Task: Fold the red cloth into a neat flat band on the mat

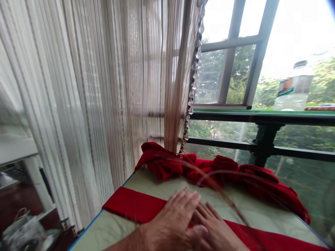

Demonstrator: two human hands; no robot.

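Note:
A strip of red fabric (136, 205) lies flat across a pale table top with a blue edge (104, 223). My left hand (175, 218) rests on the middle of the strip, its fingers stretched out flat. Right beside it is my right hand (213, 223), also flat on the fabric, with its fingers partly covered by the left. Neither hand holds anything. A crumpled heap of red cloth (167, 164) runs along the far edge of the table. Thin blurred strands cross the view in front of the right hand.
A striped sheer curtain (99, 87) with a beaded edge (193, 83) hangs at the left and back. Behind the table are an open window (227, 73) and a dark railing (267, 139). A plastic bottle (295, 87) stands on the ledge. A bag (24, 232) sits low at left.

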